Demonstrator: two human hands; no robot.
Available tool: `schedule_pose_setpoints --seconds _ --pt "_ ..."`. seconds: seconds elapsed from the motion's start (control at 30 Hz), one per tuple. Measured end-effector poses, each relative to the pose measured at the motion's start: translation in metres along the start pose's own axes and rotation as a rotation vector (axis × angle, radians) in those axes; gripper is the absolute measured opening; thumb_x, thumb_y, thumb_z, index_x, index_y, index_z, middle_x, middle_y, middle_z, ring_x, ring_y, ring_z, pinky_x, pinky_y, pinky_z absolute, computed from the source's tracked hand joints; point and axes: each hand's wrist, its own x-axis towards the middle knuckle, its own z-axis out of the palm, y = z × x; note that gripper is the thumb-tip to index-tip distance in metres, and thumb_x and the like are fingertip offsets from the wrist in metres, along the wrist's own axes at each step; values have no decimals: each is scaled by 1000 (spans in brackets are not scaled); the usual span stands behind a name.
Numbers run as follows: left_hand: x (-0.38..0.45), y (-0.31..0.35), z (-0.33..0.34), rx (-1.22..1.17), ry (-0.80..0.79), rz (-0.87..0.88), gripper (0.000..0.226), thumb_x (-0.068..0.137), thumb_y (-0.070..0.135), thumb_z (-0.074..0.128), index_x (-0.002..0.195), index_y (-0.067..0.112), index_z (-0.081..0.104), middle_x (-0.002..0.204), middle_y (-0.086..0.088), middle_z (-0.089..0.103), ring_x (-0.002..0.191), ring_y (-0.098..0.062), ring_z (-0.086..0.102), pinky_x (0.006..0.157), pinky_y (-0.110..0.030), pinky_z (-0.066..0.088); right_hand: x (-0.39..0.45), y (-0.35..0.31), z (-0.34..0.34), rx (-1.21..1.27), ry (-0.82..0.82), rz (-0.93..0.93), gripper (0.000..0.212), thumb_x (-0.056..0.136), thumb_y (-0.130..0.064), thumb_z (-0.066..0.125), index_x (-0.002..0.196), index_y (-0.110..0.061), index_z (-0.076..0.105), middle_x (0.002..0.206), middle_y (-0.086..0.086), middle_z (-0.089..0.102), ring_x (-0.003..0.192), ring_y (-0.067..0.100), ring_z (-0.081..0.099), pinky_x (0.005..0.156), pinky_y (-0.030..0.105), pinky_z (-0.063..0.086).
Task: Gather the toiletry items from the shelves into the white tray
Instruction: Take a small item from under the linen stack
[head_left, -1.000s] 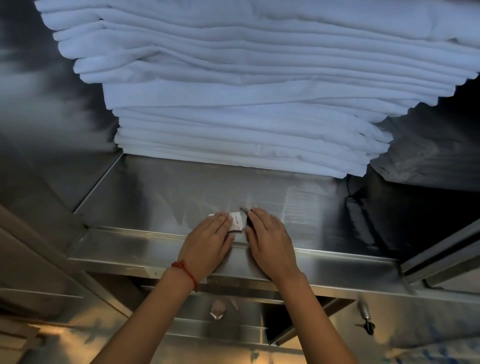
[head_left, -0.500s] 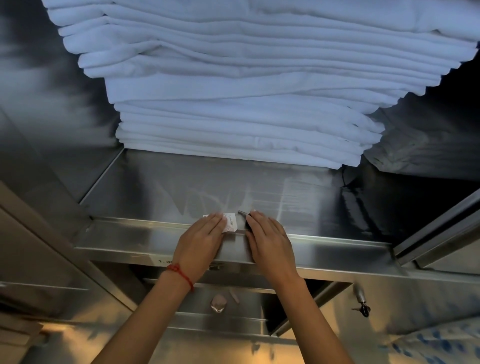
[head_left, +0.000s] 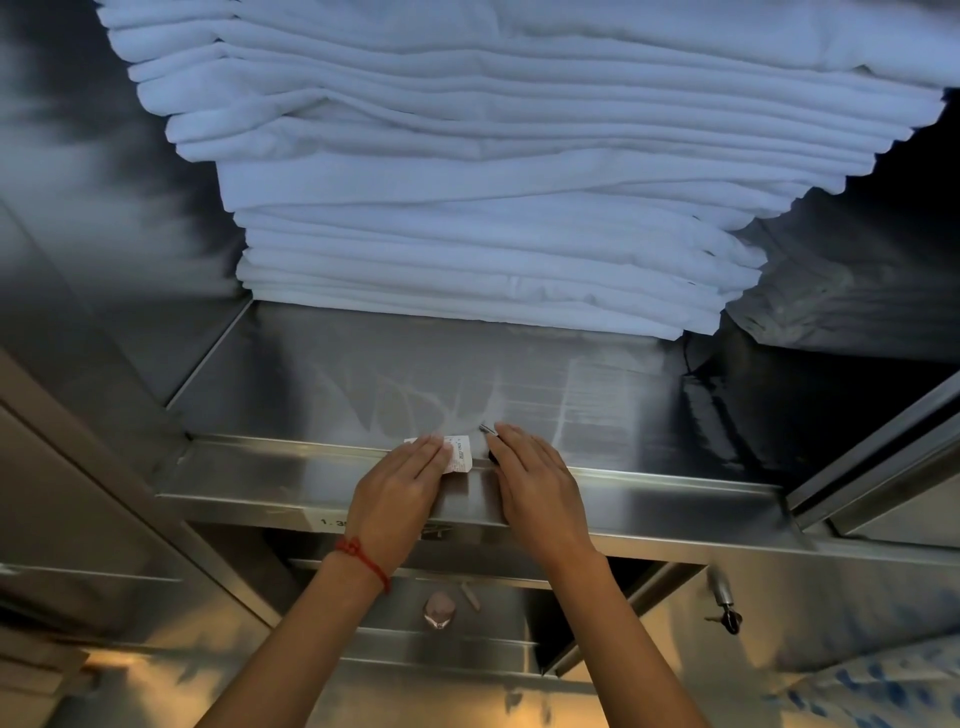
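Observation:
On the steel shelf (head_left: 363, 384), at its front lip, lies a small white printed packet (head_left: 460, 457). My left hand (head_left: 400, 499) lies flat on it, fingers together, and covers its left part. My right hand (head_left: 535, 488) presses on a thin dark item (head_left: 488, 430); only its metallic tip and a dark edge show. Both hands reach up over the lip, about a finger's width apart. On the lower shelf sit a small pinkish wrapped item (head_left: 439, 610) and a short pale stick (head_left: 470, 596). The white tray is not in view.
A tall stack of folded white towels (head_left: 493, 182) fills the back of the shelf. Steel cabinet walls close in on the left and right. A key hangs in a lock (head_left: 724, 613) on the door frame at the lower right. Blue-patterned white material (head_left: 883, 691) lies at the bottom right.
Both hands have drawn the white packet and the dark item a little toward me, onto the shelf's front lip. The view has shifted slightly.

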Motion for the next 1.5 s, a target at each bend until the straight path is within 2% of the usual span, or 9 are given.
schedule_pose_setpoints --seconds 0.3,0.5,0.7,1.07,1.2,1.5 --pt "0 0 1 18 17 9 63 31 5 95 90 -1 74 92 -17 72 81 -28 72 67 -42 57 1 5 2 23 -16 -80 60 49 -1 91 105 -2 71 107 12 70 97 27 68 74 39 58" --pt "0 -1 3 19 33 8 62 33 8 95 90 -2 73 91 -18 72 80 -28 72 66 -43 58 2 8 5 31 7 -173 59 48 -5 92 104 -1 71 105 13 70 94 26 69 73 35 58" --pt "0 -3 2 26 69 -2 59 37 6 94 91 -3 73 92 -18 72 81 -28 72 69 -41 57 7 9 4 89 105 -258 42 57 1 86 97 2 71 94 14 71 85 25 70 69 30 59" --pt "-3 -4 -2 63 88 -77 58 40 11 94 93 -2 73 93 -18 72 82 -28 71 71 -43 56 20 11 2 152 174 -356 42 59 -6 88 97 3 71 95 16 71 87 25 70 76 31 57" --pt "-2 -6 -8 104 112 -110 58 39 10 94 92 -1 73 93 -18 72 81 -28 71 72 -43 55 26 11 7 159 194 -402 44 60 -8 88 99 2 71 97 17 71 89 25 70 83 30 52" --pt "-8 -9 -18 170 149 -173 58 38 9 94 91 -3 73 92 -19 72 82 -30 71 69 -46 55 40 11 19 219 206 -505 47 63 -5 86 105 3 68 104 19 69 96 28 68 86 35 52"
